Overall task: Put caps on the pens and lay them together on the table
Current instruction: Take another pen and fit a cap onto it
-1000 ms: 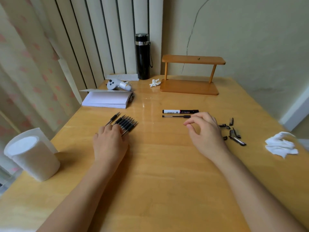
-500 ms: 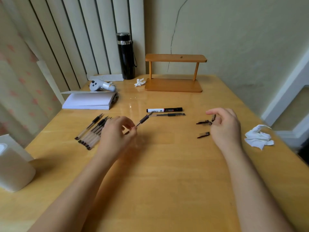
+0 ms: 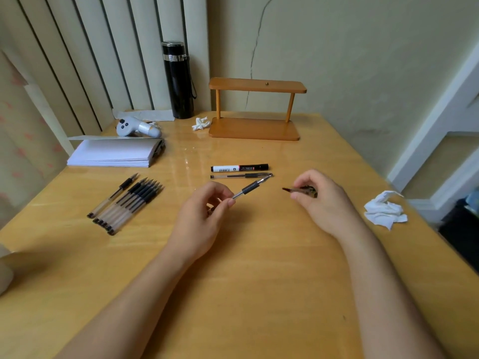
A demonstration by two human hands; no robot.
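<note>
The left hand (image 3: 204, 216) sits near the middle of the wooden counter (image 3: 259, 294), its fingers (image 3: 230, 202) clamped on the clear barrel of an uncapped pen (image 3: 252, 187) whose tip points toward 2 o'clock. Just to the pen's 3 o'clock, apart from the tip, the right hand (image 3: 321, 203) has its fingers (image 3: 295, 195) pinched shut on a dark pen cap (image 3: 298, 189), with the cap's end aimed back toward the pen.

At 9 o'clock from the left hand lies a row of uncapped pens (image 3: 127, 203), side by side and touching, tips toward 1 o'clock; one of them lies slightly apart on the far-left side. At 12 o'clock from the hands a marker (image 3: 239, 167) and a thin pen (image 3: 241, 175) lie parallel, just beside each other.

Farther back stand a black flask (image 3: 178, 81) and a small wooden shelf (image 3: 255, 110), with a stack of paper (image 3: 114, 154) at 10 o'clock and a crumpled tissue (image 3: 385, 209) at 3 o'clock.
</note>
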